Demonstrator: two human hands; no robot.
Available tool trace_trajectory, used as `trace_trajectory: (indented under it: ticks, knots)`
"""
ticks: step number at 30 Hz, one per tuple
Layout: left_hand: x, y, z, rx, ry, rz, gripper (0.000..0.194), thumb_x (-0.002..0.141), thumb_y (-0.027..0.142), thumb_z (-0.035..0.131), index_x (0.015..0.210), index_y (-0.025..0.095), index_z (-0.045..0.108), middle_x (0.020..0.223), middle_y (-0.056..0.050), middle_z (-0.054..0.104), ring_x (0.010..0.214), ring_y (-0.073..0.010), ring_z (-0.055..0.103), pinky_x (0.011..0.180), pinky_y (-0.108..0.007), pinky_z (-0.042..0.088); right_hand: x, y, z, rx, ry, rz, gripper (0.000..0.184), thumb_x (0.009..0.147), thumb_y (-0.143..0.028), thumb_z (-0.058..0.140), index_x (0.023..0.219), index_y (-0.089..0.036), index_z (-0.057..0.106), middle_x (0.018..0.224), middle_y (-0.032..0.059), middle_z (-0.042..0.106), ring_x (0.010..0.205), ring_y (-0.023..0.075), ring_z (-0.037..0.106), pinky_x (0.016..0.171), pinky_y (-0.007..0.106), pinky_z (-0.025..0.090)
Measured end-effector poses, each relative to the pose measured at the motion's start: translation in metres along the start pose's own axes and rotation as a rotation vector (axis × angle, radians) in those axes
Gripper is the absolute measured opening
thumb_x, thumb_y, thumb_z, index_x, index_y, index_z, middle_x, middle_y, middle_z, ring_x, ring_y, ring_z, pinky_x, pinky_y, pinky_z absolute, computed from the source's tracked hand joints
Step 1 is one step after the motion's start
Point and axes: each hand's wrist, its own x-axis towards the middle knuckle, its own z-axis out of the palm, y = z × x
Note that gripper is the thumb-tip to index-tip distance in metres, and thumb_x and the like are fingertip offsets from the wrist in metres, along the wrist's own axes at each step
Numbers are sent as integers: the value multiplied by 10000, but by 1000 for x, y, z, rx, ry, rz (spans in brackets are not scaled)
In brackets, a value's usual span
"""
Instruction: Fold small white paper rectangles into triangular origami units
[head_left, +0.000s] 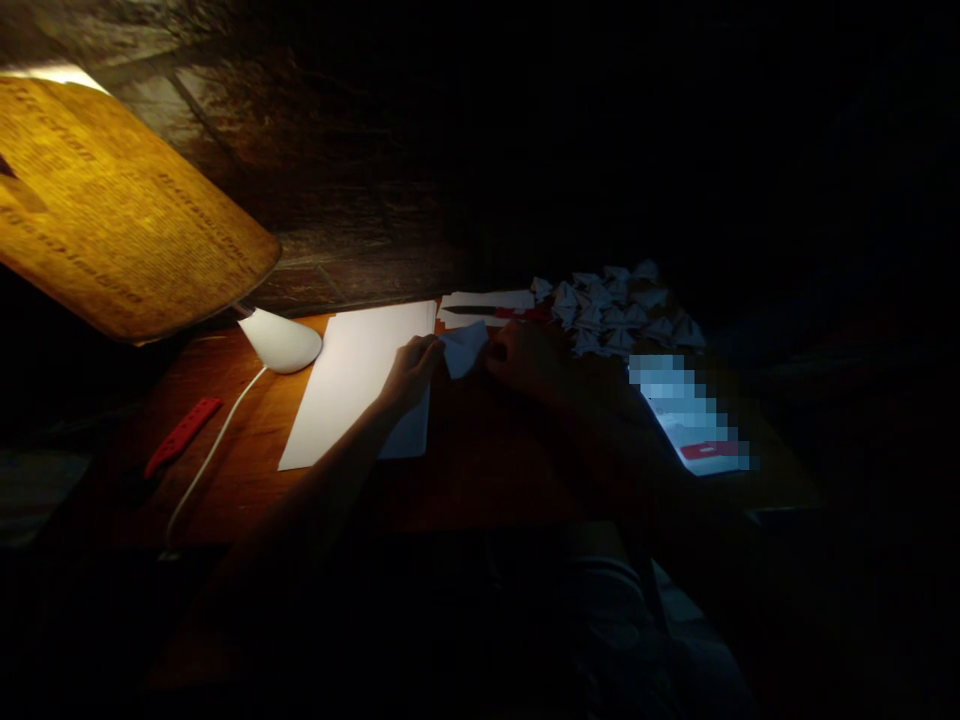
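Observation:
Between my two hands is a small piece of white paper (pixel 466 350), partly folded and held just above the wooden table. My left hand (pixel 411 372) pinches its left edge, over the right side of a stack of white sheets (pixel 360 375). On the other edge, my right hand (pixel 525 358) is closed with the fingers curled against the paper; it is in deep shadow. Behind the hands lies a knife with a red handle (pixel 480 311) on smaller cut paper (pixel 487 298). Several folded paper pieces (pixel 600 310) are heaped to the right of my right hand.
A lamp with a printed yellow shade (pixel 127 210) and white base (pixel 281 341) stands at the left, its white cord (pixel 217 440) running to the front edge. Near it lies a red strap-like item (pixel 182 436). A lit phone (pixel 686 415) rests at the right of the table (pixel 480 470).

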Motion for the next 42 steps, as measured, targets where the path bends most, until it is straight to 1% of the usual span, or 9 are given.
trace_trajectory:
  ticks: [3,7,11,16,19,24,27,31,42]
  knots:
    - [-1,1,0,55,-10,3,414,958,539,631,714,206,597,753,-29,592,786,-199,576,764,-339,476,0,0,1,9,-22,-16,129,861,-240,685,847,-154,780,999,125,714,908,237,629,843,369,487]
    - [-1,3,2,188,-27,2,287,790,364,836,721,204,608,796,-30,601,841,-210,601,800,-350,505,-2,-1,1,15,-65,-76,119,866,-250,689,897,-167,768,1058,113,692,959,244,603,873,383,475]
    - [-2,7,2,262,-53,10,230,791,318,821,745,202,628,827,-46,609,861,-229,607,828,-392,529,-3,-4,2,32,-94,-113,116,864,-238,693,939,-167,747,1058,107,663,961,247,578,874,392,456]
    - [-1,12,1,389,-68,37,242,790,341,825,749,196,637,923,-85,638,962,-266,599,938,-454,525,-3,-3,5,117,-36,-119,83,838,-198,715,916,-175,696,1090,98,630,914,215,584,822,349,470]
    - [-1,11,1,404,-66,56,224,789,361,819,793,201,663,953,-93,649,964,-270,583,943,-476,528,-3,-3,5,150,-22,-111,84,821,-181,731,890,-178,683,1092,92,623,892,200,582,803,337,474]
    - [-2,8,2,351,-79,122,213,784,355,818,797,202,670,961,-103,653,964,-281,578,947,-519,525,-4,-5,5,233,-14,-43,136,855,-283,761,844,-175,680,1047,77,639,811,170,577,734,316,456]
    - [-3,8,3,286,-97,165,196,783,306,818,898,204,697,996,-99,665,991,-274,592,957,-504,531,-2,-5,8,250,20,18,168,844,-314,782,811,-185,679,983,61,650,797,171,578,716,309,449]
    - [-4,10,5,247,-109,148,288,749,267,850,981,205,691,1008,-89,671,1002,-274,614,942,-485,537,1,-4,11,262,21,53,137,798,-268,798,818,-184,691,956,61,671,808,183,599,719,314,460]
    - [-4,10,6,284,-95,116,312,729,331,850,951,207,669,942,-76,662,940,-266,583,897,-458,526,1,0,10,280,-11,-27,166,737,-184,767,849,-179,646,988,66,672,842,191,593,754,311,465]
